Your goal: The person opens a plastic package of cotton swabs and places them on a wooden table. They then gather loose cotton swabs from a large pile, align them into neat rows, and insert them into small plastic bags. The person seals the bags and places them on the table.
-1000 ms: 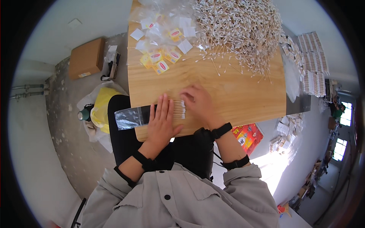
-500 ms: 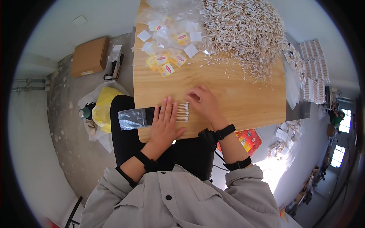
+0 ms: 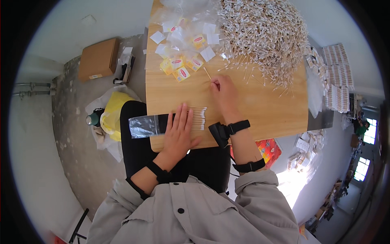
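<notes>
My left hand (image 3: pixel 178 129) lies flat, fingers stretched out, over a row of cotton swabs (image 3: pixel 198 118) near the table's front edge. The white tips of these swabs stick out to the right of my fingers. On the left, a clear plastic bag (image 3: pixel 143 126) reaches past the table edge, and a dark piece (image 3: pixel 162 123) lies between it and my hand. Further out on the table, my right hand (image 3: pixel 224 90) is closed in a pinch on a single cotton swab (image 3: pixel 207 73), which points away from me to the left.
A large heap of loose cotton swabs (image 3: pixel 264 36) covers the far right of the table (image 3: pixel 264 110). Clear plastic bags (image 3: pixel 191 16) and small yellow and white cards (image 3: pixel 181 73) lie at the far left. Beside the table's right side are stacked packs (image 3: pixel 338 77).
My right hand has moved away from the row toward the far side of the table and now pinches a cotton swab. My left hand stays flat on the row.
</notes>
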Action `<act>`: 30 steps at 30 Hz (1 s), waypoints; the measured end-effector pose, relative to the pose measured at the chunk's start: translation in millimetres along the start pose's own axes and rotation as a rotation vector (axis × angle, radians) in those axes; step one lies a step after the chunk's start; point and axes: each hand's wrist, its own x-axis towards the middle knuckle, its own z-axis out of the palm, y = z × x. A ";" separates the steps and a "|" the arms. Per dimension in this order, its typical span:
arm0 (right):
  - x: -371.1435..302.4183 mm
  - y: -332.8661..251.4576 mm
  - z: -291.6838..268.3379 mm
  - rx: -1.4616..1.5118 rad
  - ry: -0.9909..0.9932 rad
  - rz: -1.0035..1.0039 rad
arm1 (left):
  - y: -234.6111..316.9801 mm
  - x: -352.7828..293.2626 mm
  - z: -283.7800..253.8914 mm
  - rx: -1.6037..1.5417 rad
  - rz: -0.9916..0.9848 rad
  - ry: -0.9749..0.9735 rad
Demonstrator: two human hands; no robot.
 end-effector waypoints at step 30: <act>-104.9 -38.5 36.0 0.902 0.067 0.137 | -0.8 -5.8 8.1 0.108 -0.032 0.064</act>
